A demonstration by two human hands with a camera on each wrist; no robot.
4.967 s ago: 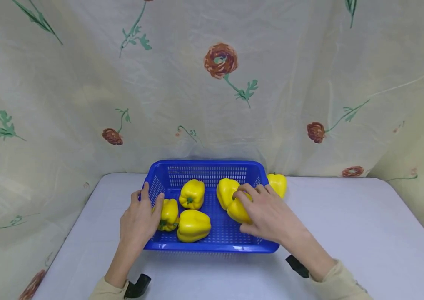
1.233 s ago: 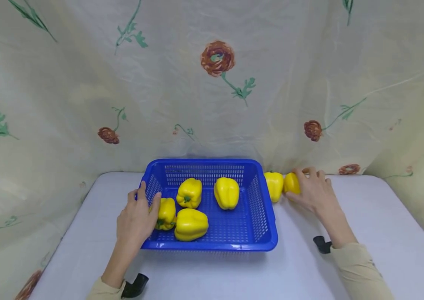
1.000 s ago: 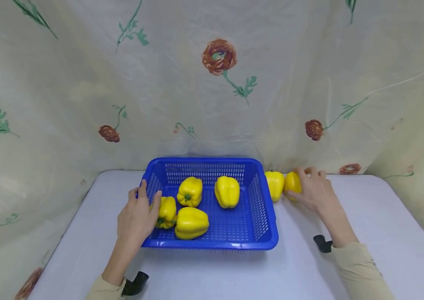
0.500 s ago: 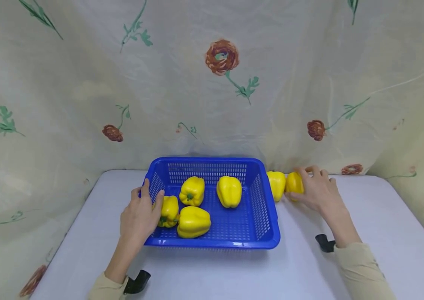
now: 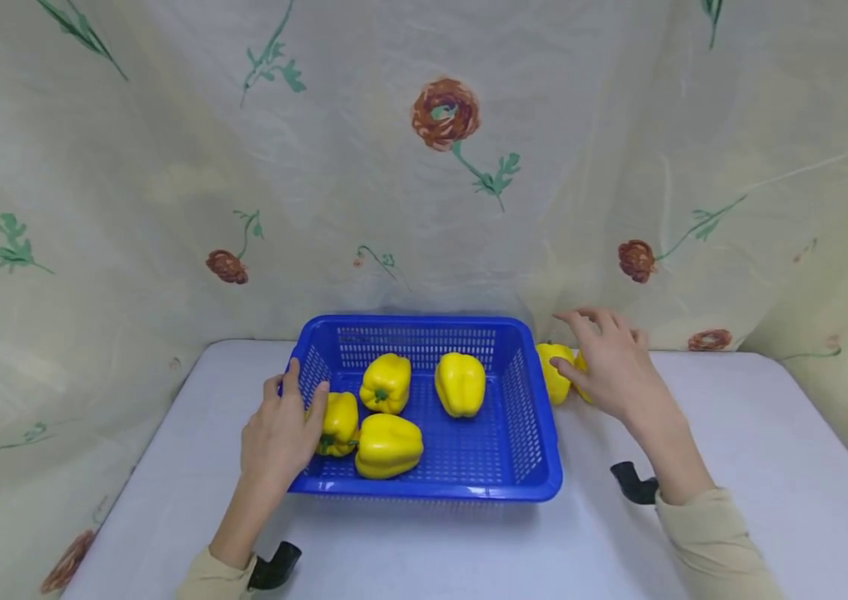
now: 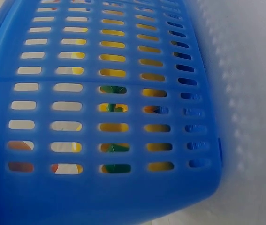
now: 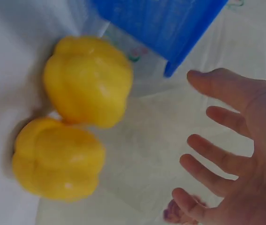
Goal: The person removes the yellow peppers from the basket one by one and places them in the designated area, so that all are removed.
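My left hand (image 5: 279, 437) grips the left rim of a blue plastic basket (image 5: 431, 492), its thumb on the inner side beside a yellow bell pepper (image 5: 338, 424). In the left wrist view the basket's slotted wall (image 6: 88, 192) fills most of the picture, and the fingers are out of sight. Two bell peppers (image 7: 88, 82) lie side by side on the table, right of the basket. Over them hovers my right hand (image 5: 614, 367), fingers spread and holding nothing. It partly covers the right-hand pepper (image 5: 581, 377) in the head view; the right wrist view shows a gap between them.
Inside the basket are more yellow bell peppers: one at the back (image 5: 386, 383), one at the front (image 5: 389, 446) and one right of centre (image 5: 460, 384). A white-covered table (image 5: 731, 467) lies beneath, with a flowered curtain (image 5: 544, 167) hanging behind it.
The right hand has moved a bell pepper from the basket's right part to the table beside another. Since half a second ago it has let go, lifted and shifted left. The left hand stays put.
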